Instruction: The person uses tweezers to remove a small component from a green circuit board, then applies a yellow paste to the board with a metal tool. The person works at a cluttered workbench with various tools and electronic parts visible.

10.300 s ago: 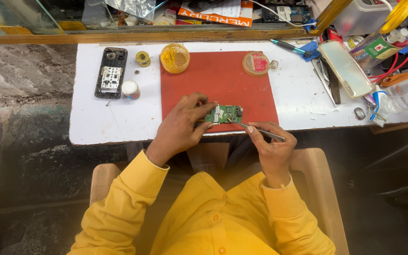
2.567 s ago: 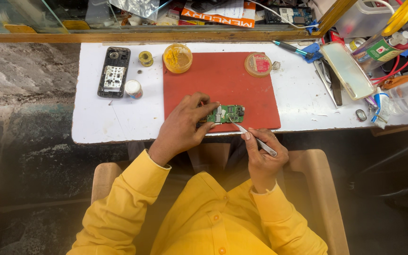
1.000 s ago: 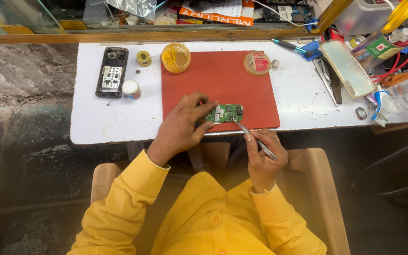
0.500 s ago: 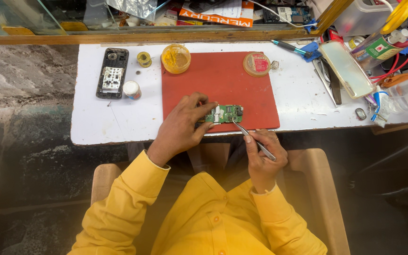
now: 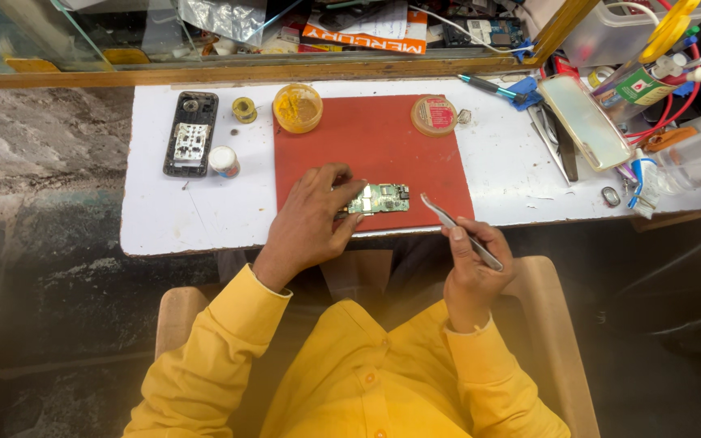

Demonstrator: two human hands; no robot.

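White surface point(image 5: 204, 219) holds one red mat point(image 5: 367, 138), where the left hand point(image 5: 311, 221) pinches one small green circuit board point(image 5: 383, 197). Just beside it, the right hand point(image 5: 474, 264) grips one pair of tweezers point(image 5: 458, 229). Farther off sit one open phone point(image 5: 191, 134) and two round tubs point(image 5: 298, 108).

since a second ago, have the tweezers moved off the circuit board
Yes. The tweezers tip has pulled back right of the circuit board, toward the red mat edge.

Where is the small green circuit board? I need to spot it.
Head view: the small green circuit board lies at the red mat's near edge, pinned by the left hand.
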